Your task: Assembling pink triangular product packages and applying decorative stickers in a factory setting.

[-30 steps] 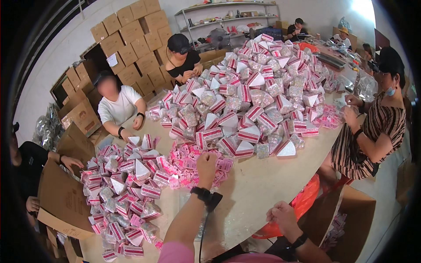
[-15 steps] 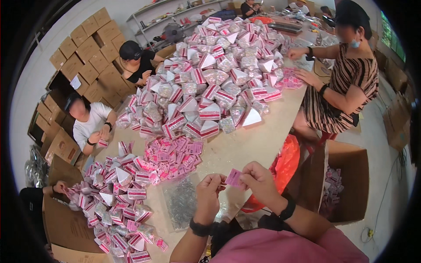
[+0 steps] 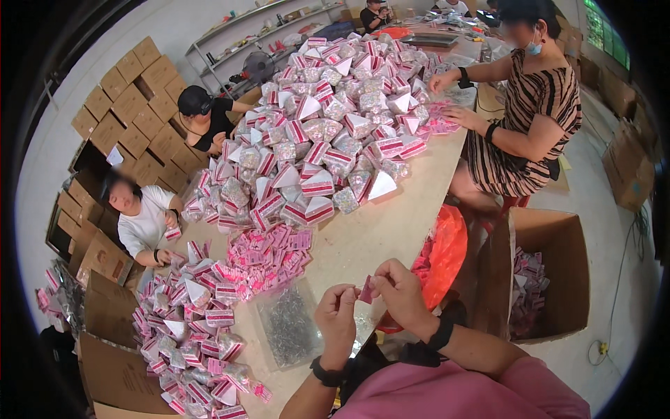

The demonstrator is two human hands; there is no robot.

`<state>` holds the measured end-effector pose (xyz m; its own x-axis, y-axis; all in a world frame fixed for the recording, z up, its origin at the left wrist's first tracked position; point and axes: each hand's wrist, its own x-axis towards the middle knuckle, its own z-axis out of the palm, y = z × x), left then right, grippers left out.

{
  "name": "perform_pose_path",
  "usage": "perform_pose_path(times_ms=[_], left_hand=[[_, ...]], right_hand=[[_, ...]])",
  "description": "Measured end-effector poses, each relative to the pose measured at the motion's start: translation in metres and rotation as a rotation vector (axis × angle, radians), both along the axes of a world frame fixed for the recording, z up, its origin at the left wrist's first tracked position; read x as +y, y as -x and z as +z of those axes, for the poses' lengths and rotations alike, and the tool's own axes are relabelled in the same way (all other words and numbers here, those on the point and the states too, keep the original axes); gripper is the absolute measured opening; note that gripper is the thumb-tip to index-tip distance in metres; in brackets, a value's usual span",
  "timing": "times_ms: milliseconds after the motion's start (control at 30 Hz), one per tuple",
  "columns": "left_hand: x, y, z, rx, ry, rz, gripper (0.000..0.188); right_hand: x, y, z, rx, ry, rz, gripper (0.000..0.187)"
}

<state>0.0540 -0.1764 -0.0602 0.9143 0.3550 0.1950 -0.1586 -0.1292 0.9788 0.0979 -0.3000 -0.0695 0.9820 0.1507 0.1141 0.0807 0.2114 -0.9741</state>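
A small pink card tag (image 3: 366, 290) is pinched between the thumb and fingers of my right hand (image 3: 406, 299), its face turned nearly edge-on. My left hand (image 3: 336, 320) is closed in a pinch right at the tag's left edge; what its fingertips hold, if anything, is too small to make out. Just left of my left hand lies a clear shallow tray (image 3: 262, 328) with a mass of tiny thin dark pieces. Beyond it spreads a heap of loose pink card tags (image 3: 269, 257).
Clear bags with pink-and-white headers form a large pile (image 3: 328, 140) and a smaller one (image 3: 202, 328) on the table (image 3: 349, 241). An orange-red plastic bag (image 3: 450, 244) hangs at the right edge, beside an open carton (image 3: 551, 279). Co-workers sit around the table.
The pink tag has turned from showing its printed face to nearly edge-on between my hands. The whole view has shifted slightly. At left, the co-worker in white has moved their hands apart.
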Motion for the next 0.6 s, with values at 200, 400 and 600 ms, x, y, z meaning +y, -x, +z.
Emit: perform_pose_path(times_ms=[200,400,600], left_hand=[[-0.005,0.008,-0.001,-0.051,-0.298,-0.005,0.009],[0.000,0.009,-0.006,-0.211,-0.532,-0.104,0.009],[0.006,0.012,0.008,-0.041,-0.248,-0.014,0.012]], right_hand=[[0.005,0.002,-0.007,0.032,-0.043,-0.020,0.007],[-0.001,-0.003,-0.016,0.248,-0.310,0.094,0.009],[0.001,0.005,0.002,0.149,-0.097,0.114,0.007]])
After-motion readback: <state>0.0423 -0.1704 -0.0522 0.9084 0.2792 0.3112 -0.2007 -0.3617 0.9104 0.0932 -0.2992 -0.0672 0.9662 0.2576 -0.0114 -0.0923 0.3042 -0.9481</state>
